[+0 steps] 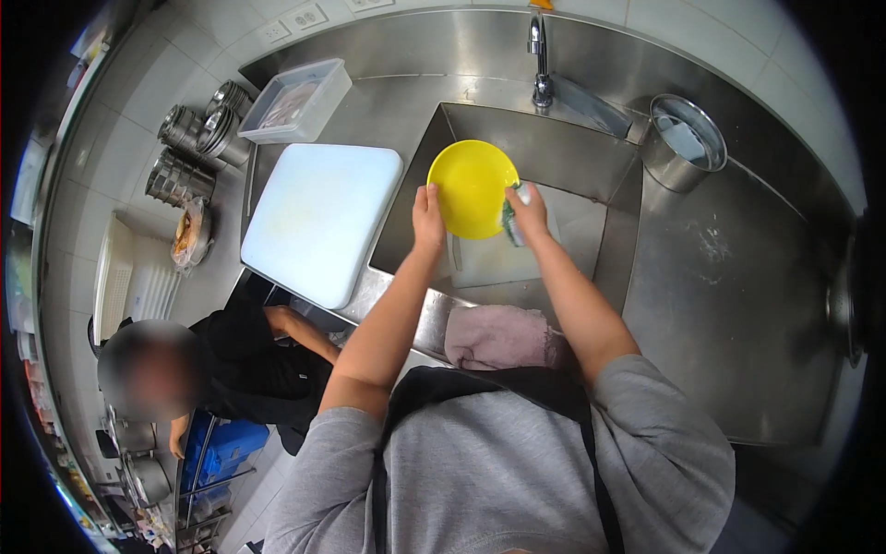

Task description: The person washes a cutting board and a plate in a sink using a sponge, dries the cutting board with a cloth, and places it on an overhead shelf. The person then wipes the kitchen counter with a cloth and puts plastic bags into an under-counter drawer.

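A round yellow plate (472, 187) is held up over the metal sink (577, 166). My left hand (428, 220) grips its left edge, thumb and fingers closed on the rim. At the plate's right edge, my right hand (529, 214) is closed around a green and white scrubbing sponge (510, 224), which touches the rim. Below the plate, a white board (572, 231) lies in the sink, with a thin light-coloured handle or strip on it that I cannot make out. A pinkish towel (498, 337) hangs over the sink's front edge.
A white cutting board (323, 222) lies left of the sink, with a clear plastic bin (297, 100) behind it. The faucet (540, 60) stands at the back. A metal pot (683, 143) is at right. Another person (249, 360) in black bends at lower left.
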The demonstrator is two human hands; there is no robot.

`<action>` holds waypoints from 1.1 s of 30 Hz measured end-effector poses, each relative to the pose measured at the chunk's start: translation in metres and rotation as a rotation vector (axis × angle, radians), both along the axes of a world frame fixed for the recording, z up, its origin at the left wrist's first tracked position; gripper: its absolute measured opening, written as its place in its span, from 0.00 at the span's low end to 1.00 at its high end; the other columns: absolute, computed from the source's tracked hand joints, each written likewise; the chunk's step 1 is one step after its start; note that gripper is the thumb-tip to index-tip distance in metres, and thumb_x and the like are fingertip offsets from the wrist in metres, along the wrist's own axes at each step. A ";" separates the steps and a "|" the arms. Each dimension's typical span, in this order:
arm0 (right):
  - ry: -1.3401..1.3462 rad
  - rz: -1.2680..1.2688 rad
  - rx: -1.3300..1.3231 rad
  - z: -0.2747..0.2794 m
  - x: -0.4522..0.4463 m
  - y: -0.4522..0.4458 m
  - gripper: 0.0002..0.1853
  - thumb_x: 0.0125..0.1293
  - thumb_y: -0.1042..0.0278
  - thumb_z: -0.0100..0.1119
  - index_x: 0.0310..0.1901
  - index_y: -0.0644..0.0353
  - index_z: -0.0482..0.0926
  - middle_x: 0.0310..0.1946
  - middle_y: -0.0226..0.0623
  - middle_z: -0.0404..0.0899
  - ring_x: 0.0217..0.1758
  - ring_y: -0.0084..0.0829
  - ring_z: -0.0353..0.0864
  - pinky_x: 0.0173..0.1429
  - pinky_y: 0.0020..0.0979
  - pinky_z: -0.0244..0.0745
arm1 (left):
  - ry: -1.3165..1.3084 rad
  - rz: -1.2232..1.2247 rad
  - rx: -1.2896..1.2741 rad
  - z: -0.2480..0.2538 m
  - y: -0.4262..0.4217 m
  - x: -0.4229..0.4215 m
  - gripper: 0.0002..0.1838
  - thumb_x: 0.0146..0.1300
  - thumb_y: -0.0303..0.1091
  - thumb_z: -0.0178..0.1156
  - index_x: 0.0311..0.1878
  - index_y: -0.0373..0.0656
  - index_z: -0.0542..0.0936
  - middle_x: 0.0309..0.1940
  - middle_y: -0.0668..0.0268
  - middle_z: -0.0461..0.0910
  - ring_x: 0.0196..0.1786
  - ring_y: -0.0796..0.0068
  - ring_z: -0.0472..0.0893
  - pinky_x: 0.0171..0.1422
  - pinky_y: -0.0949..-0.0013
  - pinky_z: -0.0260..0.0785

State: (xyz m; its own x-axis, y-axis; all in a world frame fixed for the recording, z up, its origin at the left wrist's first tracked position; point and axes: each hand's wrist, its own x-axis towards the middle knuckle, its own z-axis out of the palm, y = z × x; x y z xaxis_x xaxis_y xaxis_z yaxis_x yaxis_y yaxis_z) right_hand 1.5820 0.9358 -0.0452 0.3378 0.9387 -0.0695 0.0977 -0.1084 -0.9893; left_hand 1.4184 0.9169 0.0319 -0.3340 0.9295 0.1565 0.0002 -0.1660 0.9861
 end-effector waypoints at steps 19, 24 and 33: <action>0.286 -0.087 -0.129 0.035 -0.035 -0.042 0.23 0.50 0.59 0.61 0.45 0.56 0.64 0.37 0.43 0.73 0.37 0.41 0.74 0.41 0.33 0.68 | -0.019 0.218 0.077 0.004 0.022 0.036 0.14 0.65 0.39 0.40 0.34 0.38 0.67 0.26 0.64 0.69 0.31 0.76 0.68 0.39 0.71 0.61; -0.606 -0.029 -0.009 0.051 -0.011 -0.028 0.25 0.47 0.63 0.61 0.49 0.49 0.65 0.44 0.37 0.64 0.51 0.40 0.64 0.46 0.42 0.65 | 0.157 0.032 0.062 -0.015 0.001 0.020 0.15 0.66 0.40 0.37 0.35 0.38 0.67 0.27 0.66 0.68 0.32 0.76 0.67 0.40 0.72 0.61; -0.796 0.404 0.522 0.060 -0.043 -0.045 0.28 0.52 0.61 0.54 0.56 0.53 0.61 0.54 0.35 0.62 0.56 0.38 0.62 0.55 0.40 0.60 | -0.009 -0.006 -0.002 -0.012 -0.001 0.014 0.15 0.66 0.40 0.37 0.29 0.41 0.66 0.25 0.69 0.67 0.29 0.79 0.65 0.36 0.73 0.61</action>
State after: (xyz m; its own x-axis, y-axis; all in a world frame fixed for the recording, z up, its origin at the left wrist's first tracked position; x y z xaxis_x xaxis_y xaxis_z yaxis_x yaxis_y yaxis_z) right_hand 1.5394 0.8913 0.0148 -0.2390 0.8417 0.4842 0.6782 0.5016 -0.5371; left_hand 1.4327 0.9160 0.0202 -0.3301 0.9317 0.1518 -0.0095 -0.1641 0.9864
